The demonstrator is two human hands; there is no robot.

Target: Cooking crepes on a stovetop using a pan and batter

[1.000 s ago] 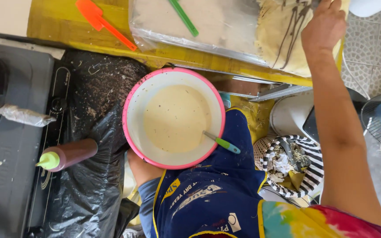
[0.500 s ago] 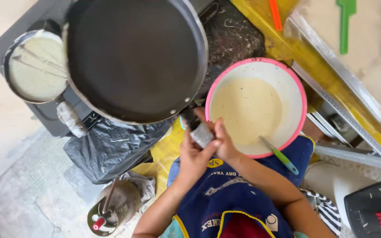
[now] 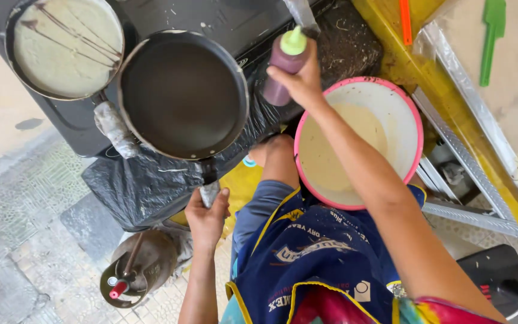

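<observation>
Left hand (image 3: 206,217): closed round the wrapped handle of the empty round black frying pan (image 3: 182,93), held since before.
Right hand (image 3: 298,79): newly clasped round the dark purple squeeze bottle (image 3: 283,67), right of the pan.

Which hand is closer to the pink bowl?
The right hand. It holds a squeeze bottle right beside the bowl's rim. The left hand grips the pan handle, farther away.

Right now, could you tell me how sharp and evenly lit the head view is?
Head view: even daylight, no harsh glare; the empty pan and squeeze bottle in the right hand look sharp; the left hand on the pan handle is clear; wide-angle bending at the edges.
</observation>
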